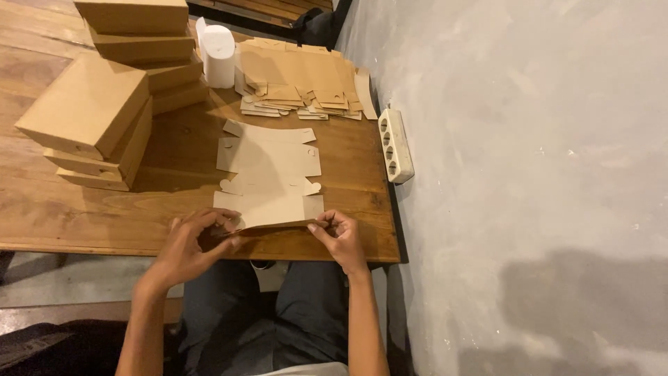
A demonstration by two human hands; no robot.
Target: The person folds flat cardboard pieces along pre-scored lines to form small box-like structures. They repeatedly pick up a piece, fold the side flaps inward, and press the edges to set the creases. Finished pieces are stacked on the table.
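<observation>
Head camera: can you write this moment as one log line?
left hand: folding flap | right hand: gripping edge | flat cardboard box blank: on wooden table

We are seeing 2 leaning stacks of finished brown cardboard boxes point(104, 118) sitting on the left of the wooden table point(348, 188). A white cylindrical paper roll point(217, 56) is standing beside them, touching a pile of flat brown die-cut cardboard blanks point(299, 80). A white plastic power strip point(394, 145) is lying along the table's right edge, against the grey concrete wall point(522, 174).
</observation>
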